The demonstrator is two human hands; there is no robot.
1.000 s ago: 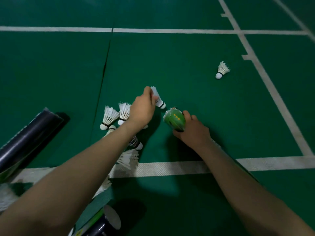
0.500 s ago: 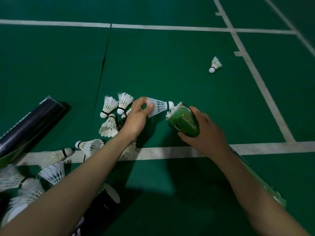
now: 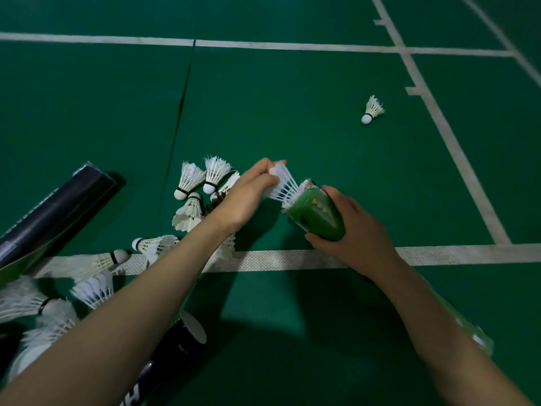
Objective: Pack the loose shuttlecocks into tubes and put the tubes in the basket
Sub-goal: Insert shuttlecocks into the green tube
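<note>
**Kid:** What is the left hand (image 3: 246,197) doing?

**Friend:** It pinches a white shuttlecock (image 3: 282,183) by its feathers. The round end is poked into the mouth of the green tube (image 3: 316,215), so only the feathers show.

**Kid:** Who holds the green tube?

**Friend:** The right hand (image 3: 357,232). Its fingers wrap round the tube close to the open end. The rest of the tube runs back under the right arm, to the near right.

**Kid:** Where are the other ones?

**Friend:** A pile (image 3: 190,200) lies on the green floor (image 3: 292,127), just left of the hands. Some lie on the white line (image 3: 292,259). More lie in the near left corner, but those are blurry.

**Kid:** Is one far away?

**Friend:** Yes. A lone shuttlecock (image 3: 372,110) lies far to the right, well apart from the pile.

**Kid:** Are there more tubes?

**Friend:** Two. A long black tube (image 3: 55,212) lies at the left, beside the pile. A near black tube (image 3: 175,347) lies under the left arm, and its white end shows.
</note>
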